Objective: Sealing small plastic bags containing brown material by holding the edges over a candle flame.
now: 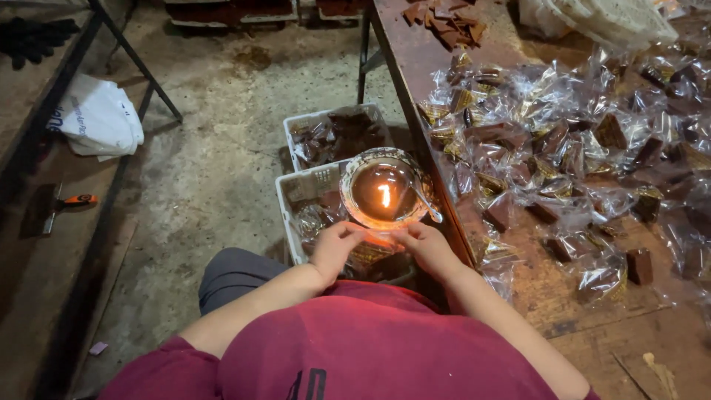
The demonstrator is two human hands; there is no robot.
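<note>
— Nearest: dark red shirt sleeves, then left hand [335, 248] and right hand [428, 248], fingertips brought together, pinching a small crinkly clear plastic wrapper [379, 238] between them.

— Just beyond the fingers?

— Round shallow metal bowl [385, 191] with a small lit flame [384, 195], perched on white plastic crates [296, 196].

— Handling?

— Probably light, thin, slippery, heat-sensitive; best pinched at the edges. Right of the hands, wrapped brown pieces [563, 141] across a worn wooden table [592, 311].

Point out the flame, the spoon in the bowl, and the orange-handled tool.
flame [384, 195], head view, middle of the lit wick.
spoon [428, 205], head view, on its handle by the bowl's rim.
orange-handled tool [77, 200], head view, on the orange handle.
</note>
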